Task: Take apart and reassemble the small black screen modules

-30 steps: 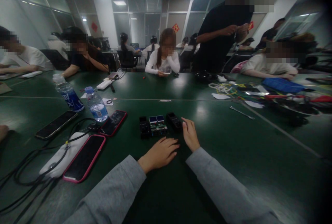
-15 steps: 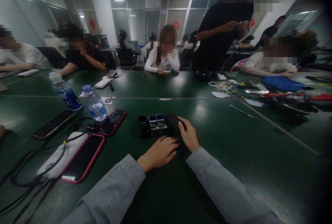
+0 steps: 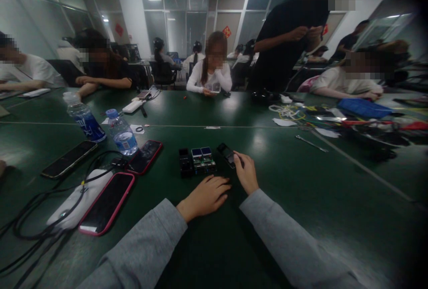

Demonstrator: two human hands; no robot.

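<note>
My right hand (image 3: 246, 172) grips the right end of a small black rectangular case (image 3: 227, 154), tilted so that its recessed inner side shows. My left hand (image 3: 206, 194) lies flat on the green table with its fingers stretched out and nothing in them. Just beyond the left hand sit two small circuit boards with dark square screens (image 3: 203, 159), side by side. Touching or close beside them on the left stands a black open housing (image 3: 185, 162). Its exact kind cannot be made out.
Left of my hands lie phones in red cases (image 3: 107, 204), a white power strip (image 3: 80, 200) with black cables, a black phone (image 3: 69, 159) and two bottles (image 3: 122, 133). A wrench-like metal tool (image 3: 311, 143) and a blue tray (image 3: 365, 107) are to the right. People sit across the table.
My right hand has turned the black case over, from its plain dark side to its recessed side, and shifted slightly right. The left hand stays where it was.
</note>
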